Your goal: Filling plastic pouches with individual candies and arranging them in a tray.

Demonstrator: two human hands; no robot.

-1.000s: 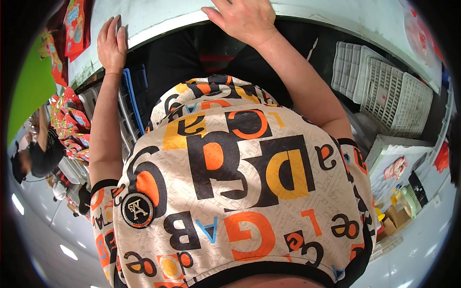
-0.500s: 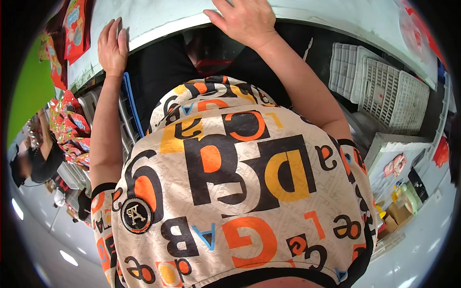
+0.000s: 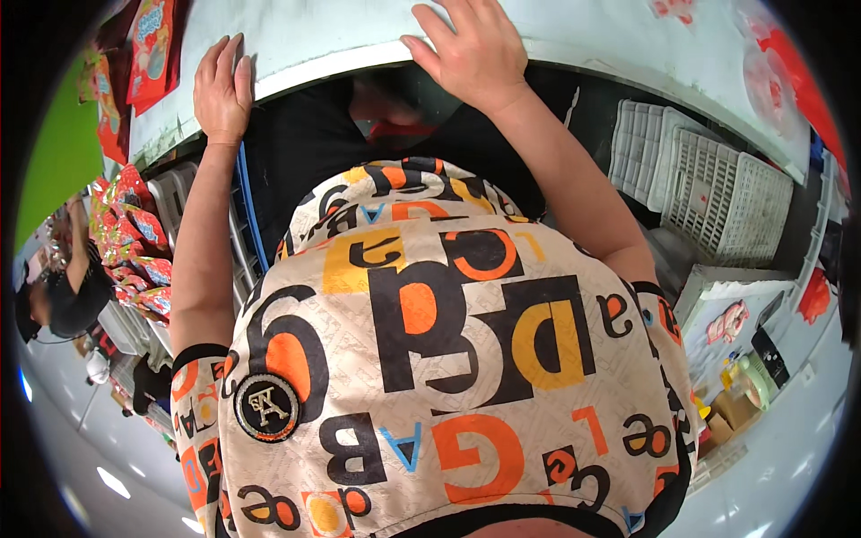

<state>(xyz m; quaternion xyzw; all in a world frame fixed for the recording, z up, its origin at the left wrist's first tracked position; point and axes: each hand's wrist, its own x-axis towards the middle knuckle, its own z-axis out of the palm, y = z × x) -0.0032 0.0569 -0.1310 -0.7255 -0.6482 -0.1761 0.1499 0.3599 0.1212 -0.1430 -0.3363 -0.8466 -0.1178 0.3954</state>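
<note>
My left hand (image 3: 222,93) rests on the edge of a pale table (image 3: 323,36), its fingers stretched forward and nothing in them. Farther right, my right hand (image 3: 475,56) lies on the same edge with thumb and fingers spread, also holding nothing; some fingertips come close to the upper picture rim. Beyond my left hand, red printed packets (image 3: 154,49) lie at the table's left end. At the table's right end are red and clear plastic bags (image 3: 773,81).
White plastic crates (image 3: 708,193) stand below the table on the right, by a box with a white top (image 3: 731,300). Red packets fill a stack (image 3: 130,224) at the left, near a blue-edged rack (image 3: 247,206). Another person (image 3: 67,287) in dark clothing is at the far left.
The view has shifted slightly, so the table edge sits a little lower. Both hands stay on the edge and appear slightly farther right; more of the red packet stack's surroundings shows.
</note>
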